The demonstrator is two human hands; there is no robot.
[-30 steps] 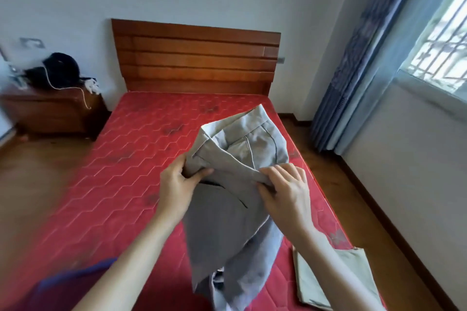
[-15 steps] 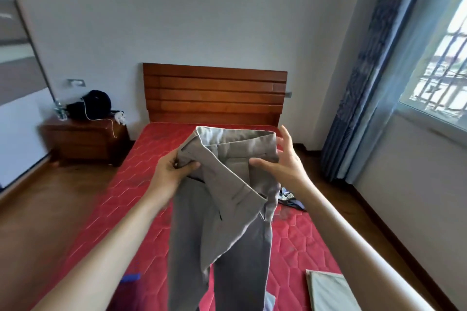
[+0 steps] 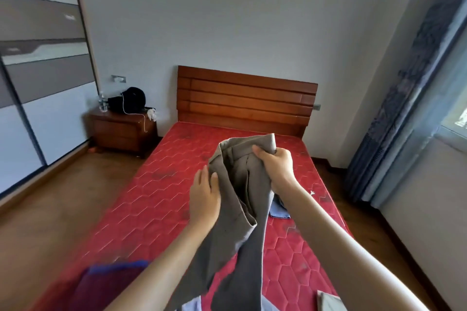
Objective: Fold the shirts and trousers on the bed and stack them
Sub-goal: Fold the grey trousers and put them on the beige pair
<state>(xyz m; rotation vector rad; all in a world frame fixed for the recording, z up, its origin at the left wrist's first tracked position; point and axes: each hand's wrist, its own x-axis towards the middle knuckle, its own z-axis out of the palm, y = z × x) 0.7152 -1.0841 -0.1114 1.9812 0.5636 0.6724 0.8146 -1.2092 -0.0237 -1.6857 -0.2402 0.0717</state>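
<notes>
The grey trousers (image 3: 242, 197) hang in the air above the red bed (image 3: 161, 199), held up at the waistband, with the legs dropping down toward the bottom edge of the view. The right hand (image 3: 274, 163) grips the top of the waistband in a closed fist, thumb curled over the cloth. The left hand (image 3: 204, 199) lies against the left side of the trousers a little lower down, its fingers (image 3: 202, 179) fairly straight and the thumb pressed to the fabric; whether the fingers behind the cloth pinch it cannot be told.

On the bed behind the right forearm lies a blue garment (image 3: 279, 209), partly hidden. At the near left corner sits a blurred purple cloth (image 3: 108, 283), and a light blue cloth (image 3: 192, 307) shows just below the trouser legs. A folded pale piece (image 3: 328, 302) rests at the near right edge of the bed.

Beyond, the wooden headboard (image 3: 246, 102) stands against the wall. A nightstand (image 3: 121, 130) to its left carries a black bag (image 3: 132, 102) and a bottle (image 3: 102, 103). Blue curtains (image 3: 394, 98) hang at the right.
</notes>
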